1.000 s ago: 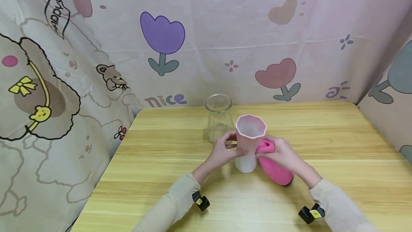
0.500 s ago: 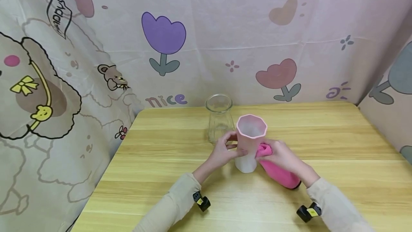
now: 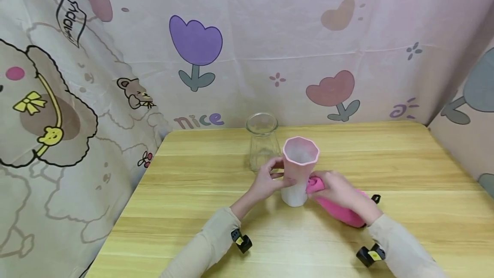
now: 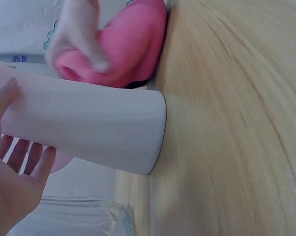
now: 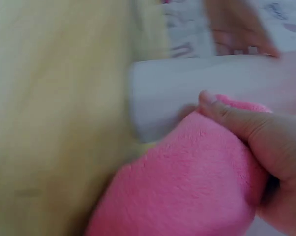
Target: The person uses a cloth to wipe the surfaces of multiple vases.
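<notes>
A tall faceted vase (image 3: 295,190), pink at the rim and fading to white below, stands upright on the table. My left hand (image 3: 267,183) grips its left side, thumb in front and fingers behind, as the left wrist view also shows. On the other side my right hand (image 3: 336,188) pinches a bunched pink plush cloth (image 5: 177,177) against the vase's wall. The cloth's loose end trails under the right wrist, with a dark edge and a small black loop (image 3: 376,199). The right hand is blurred in the left wrist view.
Just behind and left of the pink vase stands a clear glass vase (image 3: 262,151) with a wide rim. Beneath everything is a wood-grain table (image 3: 193,175). A printed fabric curtain (image 3: 247,63) hangs along its back and sides.
My right hand has slid a little lower along the vase's side. The cloth's loose end has swung right, bringing its black loop into view. My left hand and the vase hold their place.
</notes>
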